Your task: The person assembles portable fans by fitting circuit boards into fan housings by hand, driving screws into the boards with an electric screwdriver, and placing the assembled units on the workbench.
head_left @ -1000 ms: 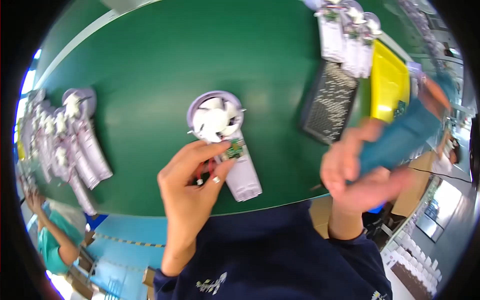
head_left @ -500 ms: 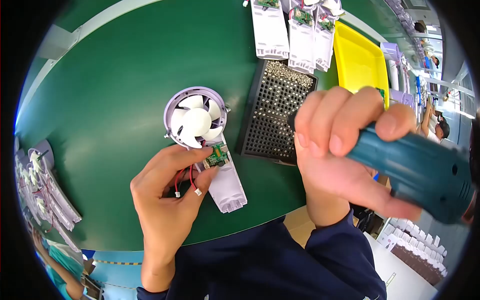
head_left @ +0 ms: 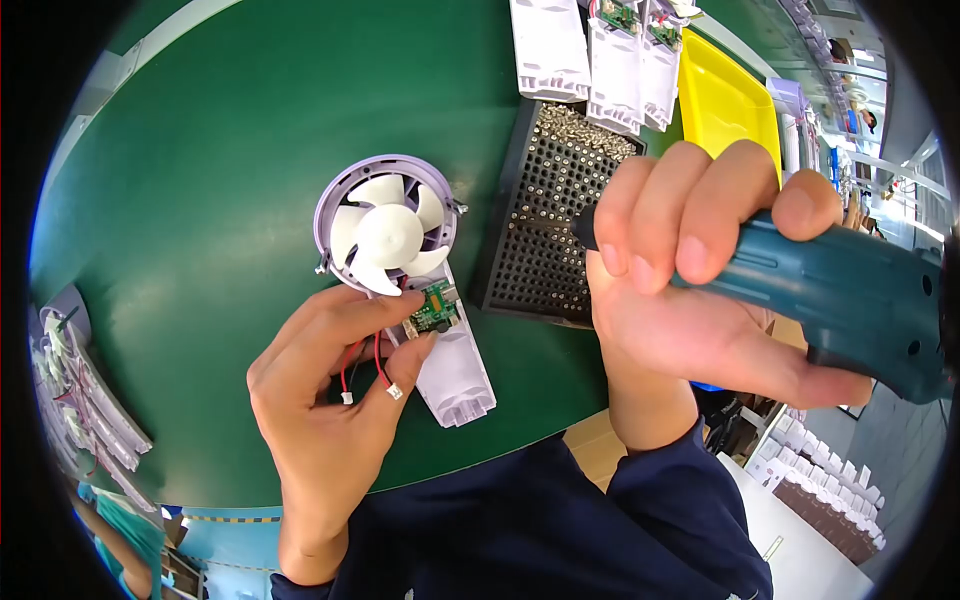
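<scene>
My left hand (head_left: 330,390) grips an opened handheld fan, its thumb and forefinger at the edges of a green circuit board (head_left: 434,308). The board sits at the top of the pale lilac handle shell (head_left: 455,375). Above it, white fan blades (head_left: 388,236) lie inside a round lilac ring (head_left: 327,215). Two red-and-black leads with white plugs (head_left: 393,391) hang by my thumb. My right hand (head_left: 690,270) is wrapped round a teal electric screwdriver (head_left: 830,290), held up over the right side of the table, its dark tip pointing left.
A black screw tray (head_left: 545,215) with many holes and loose screws lies beside the fan. Behind it are several white shells with boards (head_left: 615,75) and a yellow bin (head_left: 725,100). More fan parts (head_left: 95,400) lie at the left edge. Other people sit in the background.
The screwdriver and my right hand have shifted slightly, the tool now lying a little more level. My left hand keeps its hold on the fan. The view has moved a little.
</scene>
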A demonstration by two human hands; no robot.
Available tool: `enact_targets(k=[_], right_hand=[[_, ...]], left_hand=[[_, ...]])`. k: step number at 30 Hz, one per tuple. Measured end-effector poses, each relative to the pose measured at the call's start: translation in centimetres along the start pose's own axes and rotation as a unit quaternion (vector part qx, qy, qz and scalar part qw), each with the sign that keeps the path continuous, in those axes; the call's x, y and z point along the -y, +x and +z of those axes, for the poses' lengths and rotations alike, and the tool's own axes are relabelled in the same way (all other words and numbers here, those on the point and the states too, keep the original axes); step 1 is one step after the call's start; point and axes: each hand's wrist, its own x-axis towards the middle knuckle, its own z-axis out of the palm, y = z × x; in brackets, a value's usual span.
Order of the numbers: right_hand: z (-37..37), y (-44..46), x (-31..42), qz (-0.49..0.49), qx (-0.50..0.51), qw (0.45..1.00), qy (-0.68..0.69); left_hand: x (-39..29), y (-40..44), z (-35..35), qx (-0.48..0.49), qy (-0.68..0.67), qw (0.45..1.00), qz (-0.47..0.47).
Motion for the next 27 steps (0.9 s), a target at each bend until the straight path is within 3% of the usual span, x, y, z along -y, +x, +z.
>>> enact_targets(k=[3, 6, 12, 18, 22, 27], right_hand=[[-1.0, 0.1, 0.2, 0.010, -0.032, 0.999, -0.001], [-3.5, 0.6, -0.6, -0.012, 0.084, 0.996, 0.009], [-3.3, 1.2, -1.5, -0.015, -0.076, 0.995, 0.070], [-3.2, 0.9, -1.2, -0.019, -0.015, 0.998, 0.050], [-1.6, 0.4, -0.9, -0.046, 0.108, 0.993, -0.024], [-0.7, 0.2, -1.0, -0.048, 0.111, 0.991, -0.060]], left_hand=[[-0.5, 0.2, 0.6, 0.000, 0.000, 1.000, -0.009], [-0.4, 0.2, 0.3, 0.003, -0.006, 1.000, -0.011], [-0.5, 0.3, 0.0, 0.042, -0.006, 0.999, -0.002], [-0.6, 0.5, 0.6, 0.005, -0.016, 1.000, 0.001], [-0.5, 0.3, 0.3, 0.014, -0.035, 0.999, -0.016], [-0.3, 0.6, 0.9, 0.008, -0.053, 0.999, -0.001]])
